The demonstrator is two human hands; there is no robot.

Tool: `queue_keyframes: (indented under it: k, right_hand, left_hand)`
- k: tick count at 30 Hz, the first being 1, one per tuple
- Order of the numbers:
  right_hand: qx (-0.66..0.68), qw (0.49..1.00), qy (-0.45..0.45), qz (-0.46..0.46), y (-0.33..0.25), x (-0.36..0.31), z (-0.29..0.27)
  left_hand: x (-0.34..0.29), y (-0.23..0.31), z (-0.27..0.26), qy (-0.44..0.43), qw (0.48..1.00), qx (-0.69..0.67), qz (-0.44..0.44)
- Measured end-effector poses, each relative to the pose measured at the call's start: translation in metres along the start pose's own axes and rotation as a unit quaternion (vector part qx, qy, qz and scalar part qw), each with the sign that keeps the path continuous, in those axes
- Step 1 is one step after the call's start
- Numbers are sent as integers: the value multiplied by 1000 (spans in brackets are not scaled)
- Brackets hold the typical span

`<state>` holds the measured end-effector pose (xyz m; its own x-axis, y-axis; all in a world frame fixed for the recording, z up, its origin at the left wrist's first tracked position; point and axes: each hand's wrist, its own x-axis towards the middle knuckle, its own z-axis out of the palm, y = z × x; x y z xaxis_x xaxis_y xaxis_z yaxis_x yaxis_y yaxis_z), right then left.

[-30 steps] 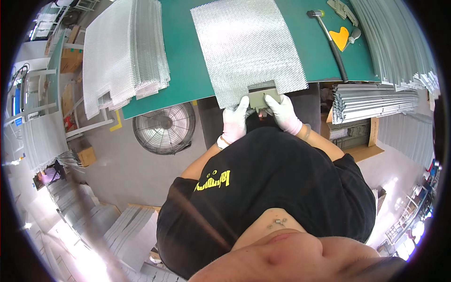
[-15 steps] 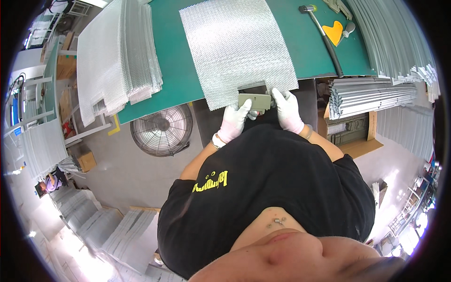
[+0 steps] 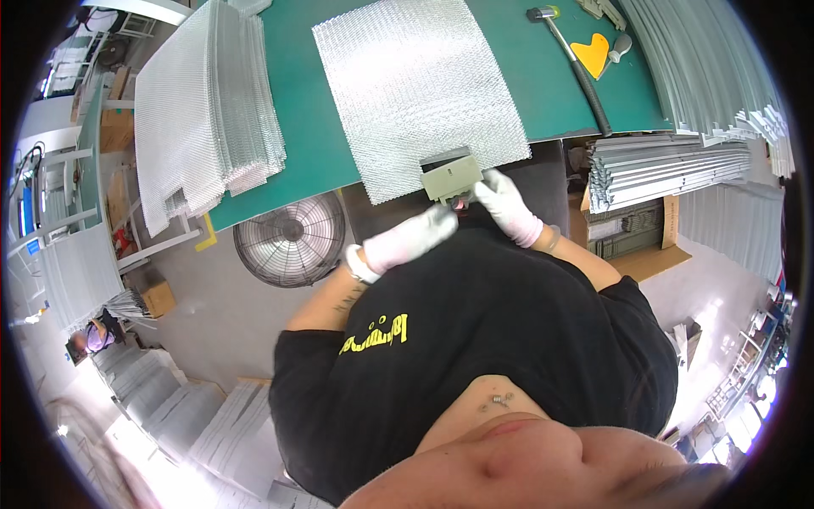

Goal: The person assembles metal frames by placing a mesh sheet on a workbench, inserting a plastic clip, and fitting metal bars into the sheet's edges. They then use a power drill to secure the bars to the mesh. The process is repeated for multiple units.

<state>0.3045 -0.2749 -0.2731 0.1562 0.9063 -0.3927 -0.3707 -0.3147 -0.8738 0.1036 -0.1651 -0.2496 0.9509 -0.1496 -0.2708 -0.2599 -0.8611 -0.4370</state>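
Observation:
A silver expanded-mesh sheet (image 3: 420,81) lies on the green tabletop, with a rectangular notch in its near edge. At that notch sits a small grey-green rectangular plastic piece (image 3: 452,178), tilted, its right side higher than its left. My gloved right hand (image 3: 509,209) is closed on its right end, thumb and fingers pinching the edge. Just below the piece is my gloved left hand (image 3: 413,237), its fingers bent and blurred by the piece's lower edge; whether they touch it I cannot tell. A small reddish bit shows under the piece.
A stack of mesh sheets (image 3: 203,119) stands at the left of the table. A hammer (image 3: 577,72), a yellow scraper (image 3: 591,55) and long metal strips (image 3: 695,68) lie right. Below are bundled profiles (image 3: 661,170), an open carton (image 3: 653,261) and a floor fan (image 3: 290,242).
My left hand has let go of the piece's left end and moved down and left. The piece has tilted and shifted slightly; my right hand keeps its right end.

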Motion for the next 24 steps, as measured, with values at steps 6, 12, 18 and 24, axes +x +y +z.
queue_keyframes:
  k: [6, 12, 18, 24]
  right_hand:
    - [14, 999, -28, 22, 6, 14, 19]
    - [68, 968, 214, -114, 4, -21, -3]
    - [89, 966, 228, -87, 21, -9, -34]
    - [175, 938, 276, -114, -11, -16, -14]
  left_hand:
    - [16, -143, -59, 175, 734, -610, -241]
    - [85, -117, -34, 154, 915, -319, -192]
    - [96, -86, -58, 161, 890, -343, -252]
    - [94, -82, -59, 160, 881, -358, -263]
